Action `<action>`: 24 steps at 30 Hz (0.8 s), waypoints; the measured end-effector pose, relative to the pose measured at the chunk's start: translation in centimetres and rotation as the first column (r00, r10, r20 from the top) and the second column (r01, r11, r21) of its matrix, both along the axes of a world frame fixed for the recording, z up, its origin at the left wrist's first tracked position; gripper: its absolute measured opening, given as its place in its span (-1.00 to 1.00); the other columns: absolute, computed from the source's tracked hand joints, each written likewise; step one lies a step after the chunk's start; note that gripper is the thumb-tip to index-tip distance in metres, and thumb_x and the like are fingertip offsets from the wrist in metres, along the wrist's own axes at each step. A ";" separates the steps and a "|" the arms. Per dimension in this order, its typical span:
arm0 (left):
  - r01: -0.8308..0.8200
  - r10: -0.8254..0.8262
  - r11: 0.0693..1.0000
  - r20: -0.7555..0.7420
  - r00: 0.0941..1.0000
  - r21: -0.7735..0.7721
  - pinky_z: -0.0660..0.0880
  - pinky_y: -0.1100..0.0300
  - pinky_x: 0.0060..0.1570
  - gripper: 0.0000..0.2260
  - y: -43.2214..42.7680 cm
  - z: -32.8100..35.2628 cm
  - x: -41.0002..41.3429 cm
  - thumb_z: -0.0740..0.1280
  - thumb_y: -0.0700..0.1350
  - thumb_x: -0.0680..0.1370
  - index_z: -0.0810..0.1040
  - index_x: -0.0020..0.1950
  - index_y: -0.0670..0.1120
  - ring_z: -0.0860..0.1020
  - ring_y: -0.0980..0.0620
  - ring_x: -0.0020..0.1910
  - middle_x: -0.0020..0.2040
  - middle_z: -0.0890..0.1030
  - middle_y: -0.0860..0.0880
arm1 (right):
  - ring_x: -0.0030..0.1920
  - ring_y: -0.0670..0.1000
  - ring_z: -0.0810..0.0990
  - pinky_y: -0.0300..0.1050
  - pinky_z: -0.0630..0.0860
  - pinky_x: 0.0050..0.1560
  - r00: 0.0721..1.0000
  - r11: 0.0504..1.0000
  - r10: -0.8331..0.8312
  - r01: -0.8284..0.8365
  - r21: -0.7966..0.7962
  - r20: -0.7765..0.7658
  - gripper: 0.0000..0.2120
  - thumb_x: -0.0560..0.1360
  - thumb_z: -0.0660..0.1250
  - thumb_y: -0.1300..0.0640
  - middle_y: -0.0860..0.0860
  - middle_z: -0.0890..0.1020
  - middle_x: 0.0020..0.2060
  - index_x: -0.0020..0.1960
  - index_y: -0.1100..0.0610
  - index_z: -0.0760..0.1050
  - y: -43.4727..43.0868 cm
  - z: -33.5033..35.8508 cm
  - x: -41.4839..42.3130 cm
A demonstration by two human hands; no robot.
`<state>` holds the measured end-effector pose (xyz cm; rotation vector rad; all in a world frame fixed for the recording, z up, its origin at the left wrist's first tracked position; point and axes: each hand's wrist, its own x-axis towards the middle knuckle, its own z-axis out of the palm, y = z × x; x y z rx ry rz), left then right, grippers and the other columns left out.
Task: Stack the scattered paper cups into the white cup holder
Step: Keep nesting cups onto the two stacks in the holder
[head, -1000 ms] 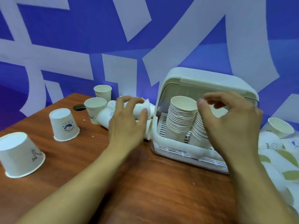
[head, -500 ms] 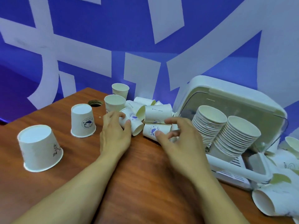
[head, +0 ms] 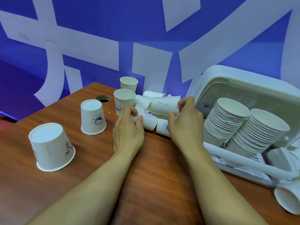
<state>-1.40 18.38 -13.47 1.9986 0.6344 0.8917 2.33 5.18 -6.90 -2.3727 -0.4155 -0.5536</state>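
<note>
On your wooden table [head: 152,166], the white cup holder [head: 243,82] sits at 3 o'clock, with two cup stacks [head: 227,120] leaning inside. At 12 o'clock your right hand [head: 185,125] pinches a sideways paper cup [head: 164,105] over the scattered pile [head: 144,99]. Your left hand [head: 128,132] curls its fingers around a lying cup [head: 148,120].

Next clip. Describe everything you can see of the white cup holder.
The cup holder is a white plastic box with rounded corners, standing on the wooden table at the right, by the blue wall. Its front stands open; behind the cups a clear panel sits in the white frame. A rounded front rail runs above a slotted floor. A left stack and a right stack of paper cups lean inside. A loose cup lies at its front right corner.
</note>
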 end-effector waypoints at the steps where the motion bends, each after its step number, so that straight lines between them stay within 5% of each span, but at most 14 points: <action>1: 0.003 -0.003 1.000 0.013 1.000 0.002 0.32 0.08 -0.14 -0.88 0.0 0.0 0.0 0.31 -0.03 0.56 0.40 0.05 0.06 0.54 -0.13 0.00 0.00 0.59 0.03 | 0.04 0.21 0.56 -0.01 0.26 -0.12 1.000 1.000 0.009 -0.010 0.022 0.022 -0.70 0.49 0.34 0.20 0.10 0.63 0.02 0.19 0.15 0.37 -0.1 0.2 -0.1; 7: 0.000 -0.001 1.000 0.113 0.994 0.008 0.40 0.03 -0.08 -0.77 -0.2 0.1 0.0 0.36 -0.07 0.53 0.40 0.15 0.05 0.55 -0.17 -0.01 -0.06 0.62 -0.07 | -0.17 0.05 0.61 -0.09 0.42 -0.08 0.970 0.977 0.121 -0.154 0.146 0.210 -0.75 0.48 0.38 0.18 -0.07 0.63 -0.14 0.15 0.09 0.48 -1.9 3.2 -1.9; 12: 0.003 -0.003 1.000 0.184 0.983 -0.001 0.46 -0.02 -0.09 -0.83 -0.6 0.5 -0.4 0.37 -0.11 0.54 0.51 0.11 0.02 0.51 -0.06 -0.25 -0.39 0.48 0.03 | -0.27 -0.09 0.56 -0.11 0.51 -0.10 0.930 0.976 0.105 -0.165 0.145 0.351 -0.90 0.46 0.40 0.14 -0.14 0.63 -0.25 -0.03 0.02 0.62 -6.3 7.9 -3.8; 20: 0.017 -0.007 1.000 0.318 0.948 -0.027 0.48 0.08 -0.04 -0.84 -1.3 0.9 -0.8 0.35 -0.14 0.57 0.54 0.15 -0.06 0.49 0.28 -0.25 -0.22 0.50 0.22 | -0.37 -0.13 0.55 -0.17 0.55 -0.13 0.901 0.966 -0.170 0.071 0.249 0.400 -0.94 0.42 0.40 0.02 -0.25 0.58 -0.37 -0.14 -0.08 0.64 -16.2 13.8 -4.5; 24: 0.036 -0.030 0.999 0.389 0.921 -0.009 0.39 0.41 -0.12 -0.87 -1.8 1.0 -0.9 0.35 -0.18 0.58 0.52 0.11 -0.03 0.47 0.38 -0.21 -0.14 0.54 0.41 | -0.34 -0.12 0.56 -0.17 0.55 -0.08 0.914 0.959 -0.240 0.172 0.225 0.326 -0.91 0.39 0.42 0.05 -0.24 0.58 -0.38 -0.13 -0.05 0.68 -18.1 13.6 -3.7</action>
